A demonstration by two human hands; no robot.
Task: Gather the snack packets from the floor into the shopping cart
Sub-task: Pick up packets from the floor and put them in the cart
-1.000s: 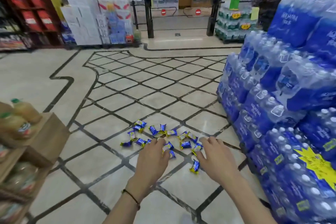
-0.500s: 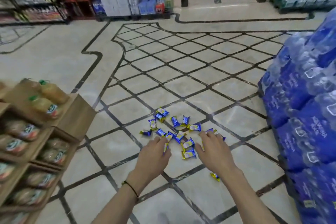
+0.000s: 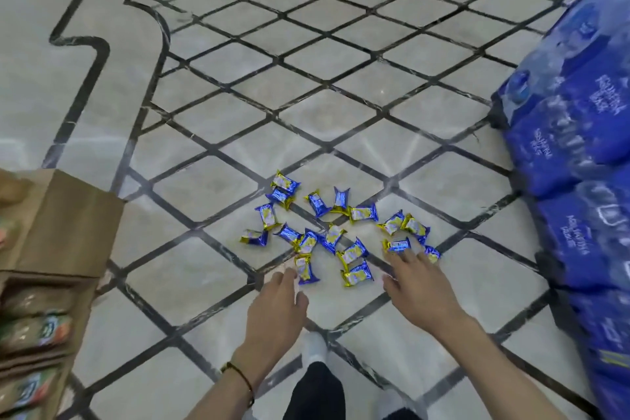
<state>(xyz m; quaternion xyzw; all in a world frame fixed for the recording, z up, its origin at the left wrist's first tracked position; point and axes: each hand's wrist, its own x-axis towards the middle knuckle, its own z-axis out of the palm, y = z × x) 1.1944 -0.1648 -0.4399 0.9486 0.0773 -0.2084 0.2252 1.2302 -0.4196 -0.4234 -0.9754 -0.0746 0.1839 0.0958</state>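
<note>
Several blue and gold snack packets (image 3: 335, 230) lie scattered on the tiled floor (image 3: 218, 187) in front of me. My left hand (image 3: 276, 310) reaches down toward the near side of the pile, its fingertips touching one packet (image 3: 305, 269). My right hand (image 3: 419, 286) stretches to the right side of the pile, fingers spread, tips over a small packet (image 3: 397, 245). Neither hand holds anything. No shopping cart is in view.
Stacked blue packs of bottled water (image 3: 579, 153) rise close on the right. Cardboard display trays with juice bottles (image 3: 44, 269) stand at the left. My foot in a white shoe (image 3: 315, 349) is on the floor below the hands.
The view has tilted down and closer to the floor. Both hands have lowered toward the packets and their fingertips now reach the nearest ones.
</note>
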